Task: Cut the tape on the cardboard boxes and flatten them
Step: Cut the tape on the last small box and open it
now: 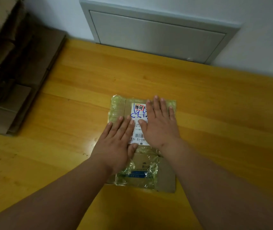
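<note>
A small cardboard box (166,176) lies flat on the yellow wooden floor (66,123), wrapped in wrinkled clear tape, with a white shipping label (138,112) on top. My left hand (117,143) rests palm down on its left side, fingers spread. My right hand (160,122) presses palm down on the label and the box's far right part, fingers apart. Neither hand grips anything. No cutting tool is in view.
A stack of flattened brown cardboard (16,77) lies at the left against the wall. A grey metal panel (157,34) is set low in the white wall ahead. Bare floor surrounds the box.
</note>
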`<state>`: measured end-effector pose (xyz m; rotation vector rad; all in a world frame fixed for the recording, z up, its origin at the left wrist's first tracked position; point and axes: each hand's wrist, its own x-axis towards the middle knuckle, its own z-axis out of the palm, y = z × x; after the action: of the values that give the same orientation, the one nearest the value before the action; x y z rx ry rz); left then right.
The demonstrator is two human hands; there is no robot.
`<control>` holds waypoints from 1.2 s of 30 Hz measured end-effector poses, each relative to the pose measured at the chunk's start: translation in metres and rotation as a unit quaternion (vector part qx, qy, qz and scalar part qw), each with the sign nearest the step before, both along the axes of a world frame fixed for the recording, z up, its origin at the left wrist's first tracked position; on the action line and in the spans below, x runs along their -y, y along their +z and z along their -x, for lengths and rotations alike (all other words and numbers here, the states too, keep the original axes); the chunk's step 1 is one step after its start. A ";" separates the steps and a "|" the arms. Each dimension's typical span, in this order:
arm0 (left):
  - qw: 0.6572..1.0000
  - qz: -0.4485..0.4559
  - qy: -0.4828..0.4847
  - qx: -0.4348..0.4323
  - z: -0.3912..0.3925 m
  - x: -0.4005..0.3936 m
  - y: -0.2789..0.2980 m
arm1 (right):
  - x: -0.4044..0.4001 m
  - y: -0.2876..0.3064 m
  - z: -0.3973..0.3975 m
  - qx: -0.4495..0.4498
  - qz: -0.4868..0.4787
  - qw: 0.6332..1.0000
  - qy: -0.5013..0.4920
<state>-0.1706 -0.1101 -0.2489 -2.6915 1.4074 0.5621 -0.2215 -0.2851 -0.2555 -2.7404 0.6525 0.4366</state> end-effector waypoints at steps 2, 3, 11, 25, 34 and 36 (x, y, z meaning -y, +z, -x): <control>1.000 0.000 0.015 0.002 0.000 -0.001 -0.004 | -0.003 0.010 0.004 0.005 0.020 1.000 -0.007; 1.000 0.000 0.018 0.003 -0.001 0.000 -0.006 | -0.008 0.015 0.009 0.013 0.040 0.999 -0.016; 0.998 0.050 -0.023 -0.014 -0.005 -0.005 0.007 | -0.071 -0.001 0.083 0.000 0.032 0.999 -0.030; 0.998 -0.027 -0.052 -0.012 0.035 -0.039 -0.015 | -0.102 -0.015 0.113 0.009 0.056 0.996 -0.071; 0.994 -0.101 -0.033 0.005 0.039 -0.029 0.000 | -0.087 -0.003 0.120 0.045 -0.006 0.985 -0.167; 0.994 -0.106 -0.028 0.007 0.041 -0.028 0.002 | -0.086 0.006 0.123 0.066 -0.029 0.965 -0.251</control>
<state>-0.2117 -0.0825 -0.2465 -2.4785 1.3326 0.6478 -0.3442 -0.1995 -0.2500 -2.3971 1.2263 0.1489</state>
